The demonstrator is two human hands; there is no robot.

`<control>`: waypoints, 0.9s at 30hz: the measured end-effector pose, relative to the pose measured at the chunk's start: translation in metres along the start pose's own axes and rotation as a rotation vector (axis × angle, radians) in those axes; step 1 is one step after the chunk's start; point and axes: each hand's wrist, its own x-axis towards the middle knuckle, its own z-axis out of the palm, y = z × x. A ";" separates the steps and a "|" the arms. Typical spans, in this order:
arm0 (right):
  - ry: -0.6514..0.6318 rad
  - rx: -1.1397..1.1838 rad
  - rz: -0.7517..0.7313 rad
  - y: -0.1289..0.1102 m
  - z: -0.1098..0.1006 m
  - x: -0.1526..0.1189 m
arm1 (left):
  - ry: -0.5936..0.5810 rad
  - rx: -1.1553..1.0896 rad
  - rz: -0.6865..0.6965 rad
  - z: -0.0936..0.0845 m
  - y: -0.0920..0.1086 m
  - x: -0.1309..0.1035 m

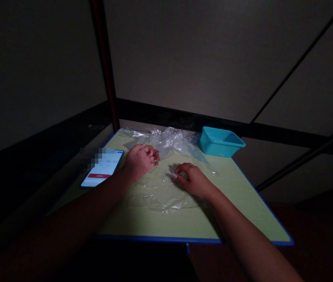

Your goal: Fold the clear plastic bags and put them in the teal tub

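A thin clear plastic bag (166, 201) lies spread and wrinkled on the pale yellow-green table. Over its right part, my right hand (191, 179) pinches a small bit of the clear plastic between thumb and fingers. My left hand (141, 160) is to the left of it, palm turned up and inward, fingers loosely curled and apart with nothing visible in them. Behind both hands, more crumpled clear plastic bags (169, 139) are heaped along the far side of the table.
A turquoise plastic basket (221, 149) stands at the table's back right corner. On the left edge lies a phone (103, 170) with its screen lit. The table (160, 227) has a blue rim and stands against walls at the back and left. Lighting is dim.
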 end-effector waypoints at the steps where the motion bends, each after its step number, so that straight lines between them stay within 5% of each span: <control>1: -0.001 0.000 -0.003 0.000 0.000 0.000 | -0.002 -0.004 0.007 0.001 0.000 0.000; 8: -0.004 0.007 -0.002 0.001 0.002 0.000 | 0.039 -0.077 0.108 0.008 0.002 -0.001; 19: -0.005 0.012 -0.020 0.003 0.003 0.000 | 0.007 -0.087 0.082 0.000 -0.002 0.001; 27: -0.004 0.028 -0.039 0.003 0.001 -0.001 | 0.068 0.065 0.190 0.000 -0.006 0.001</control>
